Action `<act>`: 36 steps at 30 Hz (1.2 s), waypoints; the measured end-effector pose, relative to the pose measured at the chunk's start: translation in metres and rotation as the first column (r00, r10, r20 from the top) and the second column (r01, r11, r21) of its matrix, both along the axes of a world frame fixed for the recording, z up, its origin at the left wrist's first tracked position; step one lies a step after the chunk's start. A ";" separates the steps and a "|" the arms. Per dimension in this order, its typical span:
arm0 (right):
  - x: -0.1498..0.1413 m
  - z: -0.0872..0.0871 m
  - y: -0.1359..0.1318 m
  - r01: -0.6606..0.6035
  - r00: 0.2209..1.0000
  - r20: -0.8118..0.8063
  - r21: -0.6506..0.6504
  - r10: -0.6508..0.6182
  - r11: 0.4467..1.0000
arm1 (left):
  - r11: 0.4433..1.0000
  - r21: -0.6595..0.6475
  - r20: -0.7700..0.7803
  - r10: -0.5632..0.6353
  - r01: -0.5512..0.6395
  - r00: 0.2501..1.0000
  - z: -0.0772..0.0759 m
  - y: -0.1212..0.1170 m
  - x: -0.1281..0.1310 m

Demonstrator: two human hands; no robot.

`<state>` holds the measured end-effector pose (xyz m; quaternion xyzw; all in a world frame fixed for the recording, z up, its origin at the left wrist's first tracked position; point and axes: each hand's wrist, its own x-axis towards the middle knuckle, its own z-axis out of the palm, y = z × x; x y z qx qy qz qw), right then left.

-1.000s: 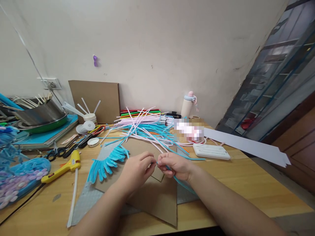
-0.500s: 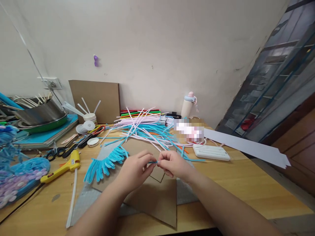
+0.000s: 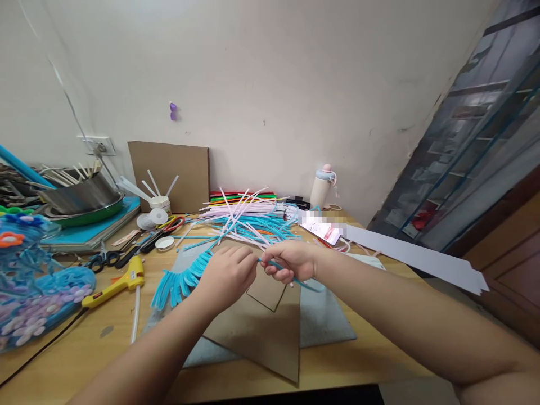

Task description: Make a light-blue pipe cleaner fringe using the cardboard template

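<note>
My left hand (image 3: 230, 277) is closed, its fingertips pinching a blue pipe cleaner (image 3: 311, 286). Close beside it, my right hand (image 3: 291, 262) grips the same fuzzy stem, whose loose end trails out below the palm to the right. A fringe of blue pipe-cleaner loops (image 3: 179, 284) runs leftward from behind my left hand; whether it joins the held stem is hidden. Both hands are above a brown cardboard piece (image 3: 270, 343) that has a squarish outline on it.
Loose pipe cleaners (image 3: 248, 216) lie in a pile behind the hands. To the left are a yellow glue gun (image 3: 116, 285), scissors (image 3: 103, 259) and a blue flowered craft piece (image 3: 46, 292). A phone (image 3: 323, 228), a bottle (image 3: 321, 187) and white strips (image 3: 417, 254) are at the right.
My right hand has turned and its forearm has swung up, with a length of blue stem now showing below it. My left hand has rolled over, back upward. The view has shifted slightly.
</note>
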<state>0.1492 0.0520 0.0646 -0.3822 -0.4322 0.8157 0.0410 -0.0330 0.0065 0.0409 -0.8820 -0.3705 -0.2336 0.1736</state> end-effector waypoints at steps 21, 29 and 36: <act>0.000 -0.007 -0.080 -0.027 0.980 0.195 0.344 -0.043 0.939 | 0.900 -0.380 0.104 -0.188 0.213 0.977 0.000 -0.036 -0.007; -0.002 -0.027 -0.083 -0.099 0.966 0.237 0.708 -0.103 0.700 | 0.893 -0.405 0.082 -0.178 0.196 0.981 -0.002 -0.046 0.000; 0.011 -0.049 -0.097 -0.315 0.949 0.312 0.948 -0.048 -0.054 | 0.779 -0.605 0.161 -0.081 0.163 0.984 -0.015 -0.053 0.004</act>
